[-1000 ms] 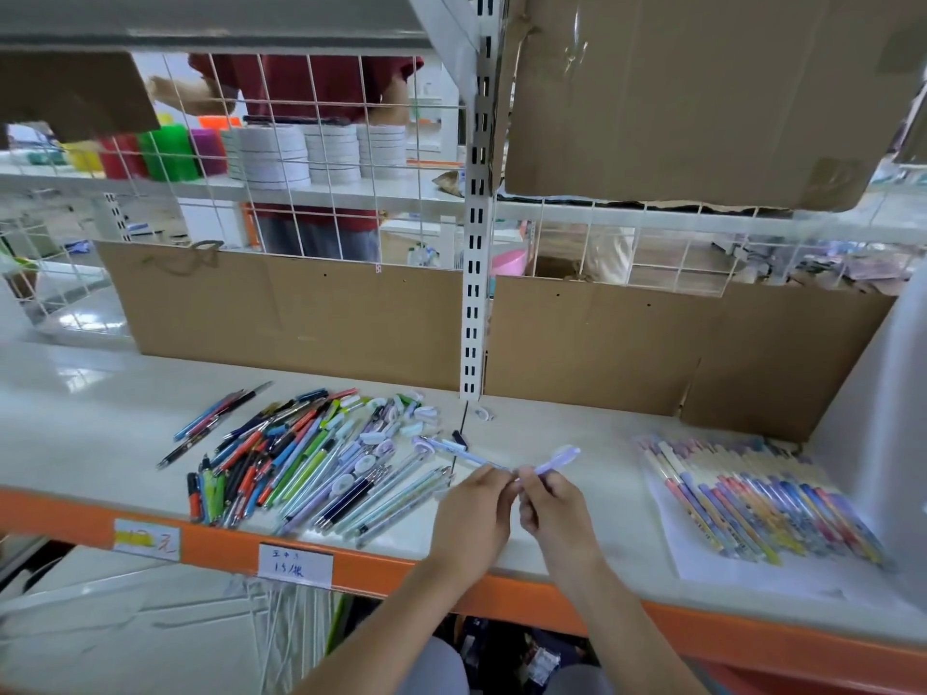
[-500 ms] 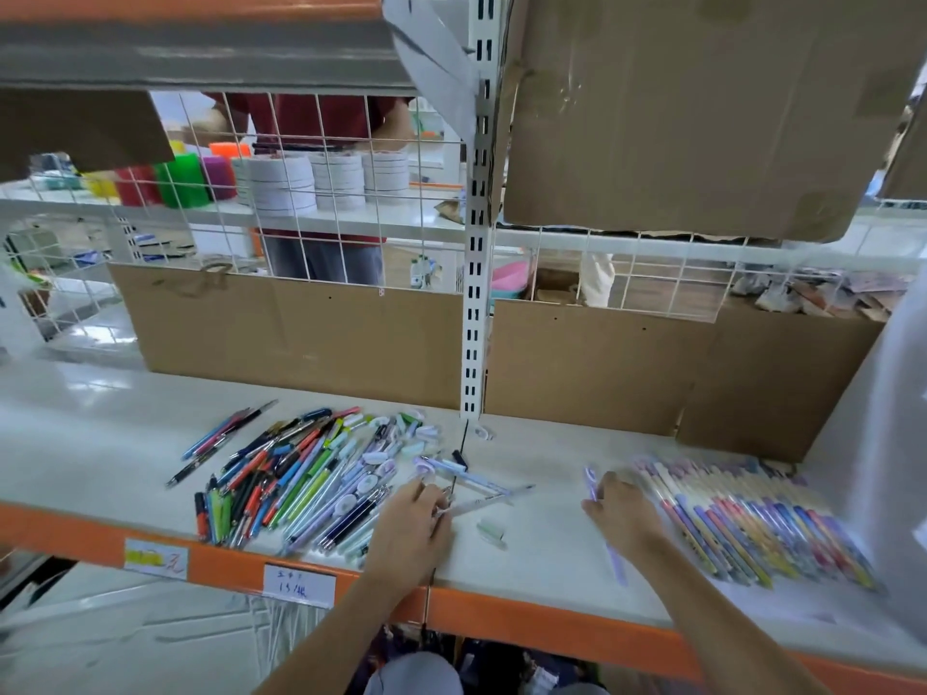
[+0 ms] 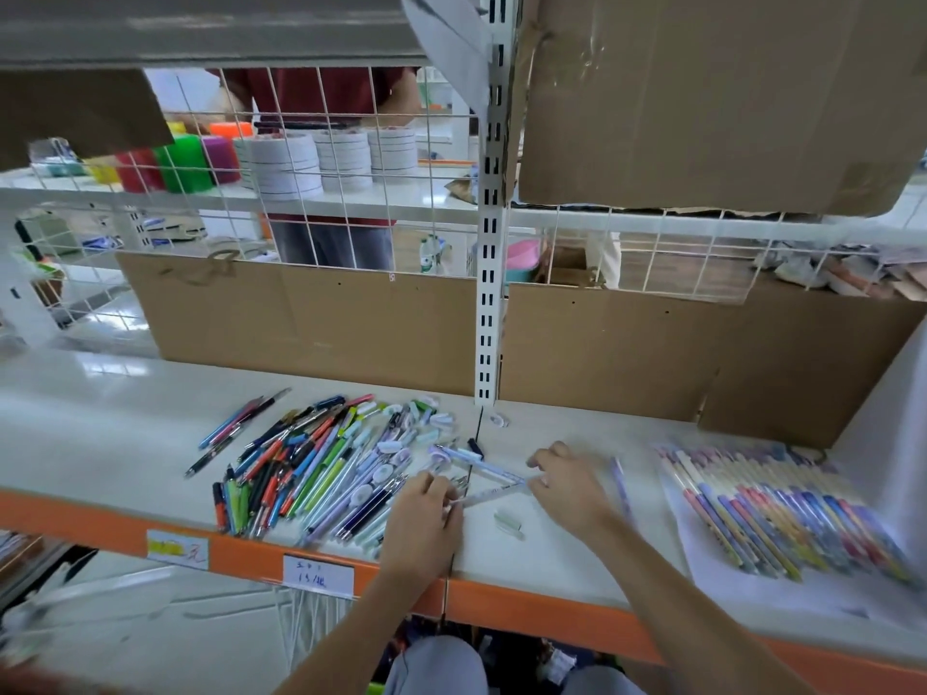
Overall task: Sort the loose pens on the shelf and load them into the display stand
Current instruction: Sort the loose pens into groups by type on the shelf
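Two pale pens (image 3: 484,471) lie crossed between the hands on the shelf (image 3: 100,433). One is pinched by the curled left hand (image 3: 426,504); the right hand (image 3: 567,481), loosely curled, touches their far ends. Pile (image 3: 311,469) left, sorted row (image 3: 782,509) right; bare shelf lies behind.

Shelf (image 3: 125,423): off-white top, orange front edge carrying white handwritten labels (image 3: 318,575).
Loose pens (image 3: 311,464), toward the left end: mixed red, orange, green, blue, black, lilac and pale mint.
Sorted pens (image 3: 782,514), toward the right end: purple, blue, pink and yellow patterned barrels on white paper.
Cardboard (image 3: 311,318) along the back edge: plain brown.
Upright (image 3: 489,243): white, with black slots.
Cups (image 3: 180,163) behind the white wire grid: red, green, purple, yellow.
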The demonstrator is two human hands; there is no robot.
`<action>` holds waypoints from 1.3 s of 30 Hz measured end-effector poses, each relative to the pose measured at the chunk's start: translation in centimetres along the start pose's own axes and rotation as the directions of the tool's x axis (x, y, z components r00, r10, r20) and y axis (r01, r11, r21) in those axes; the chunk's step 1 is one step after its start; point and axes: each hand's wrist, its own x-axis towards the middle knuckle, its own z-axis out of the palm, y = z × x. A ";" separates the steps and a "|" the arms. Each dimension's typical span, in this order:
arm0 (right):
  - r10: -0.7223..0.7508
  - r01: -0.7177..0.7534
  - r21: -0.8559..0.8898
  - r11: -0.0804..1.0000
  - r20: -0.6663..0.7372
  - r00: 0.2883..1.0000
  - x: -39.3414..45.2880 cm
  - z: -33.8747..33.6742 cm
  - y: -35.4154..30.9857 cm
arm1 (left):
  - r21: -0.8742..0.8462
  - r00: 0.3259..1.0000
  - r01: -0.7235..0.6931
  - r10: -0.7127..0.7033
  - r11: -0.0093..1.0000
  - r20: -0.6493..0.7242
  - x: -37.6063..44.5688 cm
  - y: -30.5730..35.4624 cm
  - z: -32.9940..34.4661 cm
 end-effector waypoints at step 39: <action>-0.114 0.102 0.102 0.990 0.129 0.985 2.2 1.5 -7.7 | 0.075 0.976 0.160 -0.147 0.984 -0.160 -1.7 -2.9 -3.0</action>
